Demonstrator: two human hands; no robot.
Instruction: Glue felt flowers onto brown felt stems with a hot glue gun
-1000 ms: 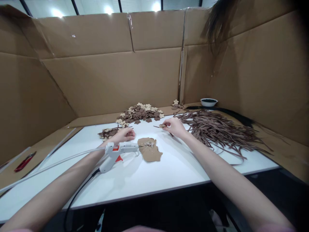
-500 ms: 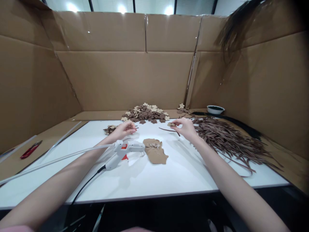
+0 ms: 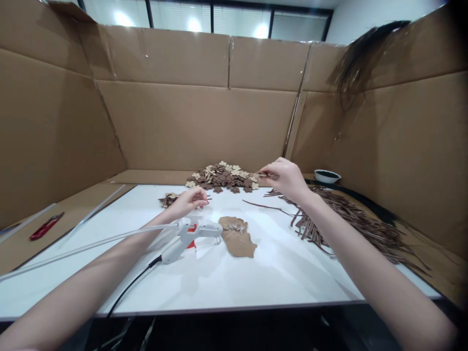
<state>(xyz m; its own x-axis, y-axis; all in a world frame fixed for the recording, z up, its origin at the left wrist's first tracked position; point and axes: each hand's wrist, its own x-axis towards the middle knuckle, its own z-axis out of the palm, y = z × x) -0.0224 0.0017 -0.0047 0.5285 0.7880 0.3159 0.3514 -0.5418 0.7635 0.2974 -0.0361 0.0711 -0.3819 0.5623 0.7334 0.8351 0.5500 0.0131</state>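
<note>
- Far left, a red-handled tool (image 3: 47,226) lies slantwise on the brown cardboard!
- Over at the back right, a white bowl (image 3: 327,176) sits with a dark filling, and a black band (image 3: 369,207) sweeps past it along the right side.
- Cardboard all round: back wall (image 3: 175,126), left wall (image 3: 44,131), right wall (image 3: 413,131), creased and seamed.
- Up top right, dark strands (image 3: 353,68) spill down over the cardboard edge.
- And beyond, dark-framed windows (image 3: 171,14) with three bright glares (image 3: 193,24)!
</note>
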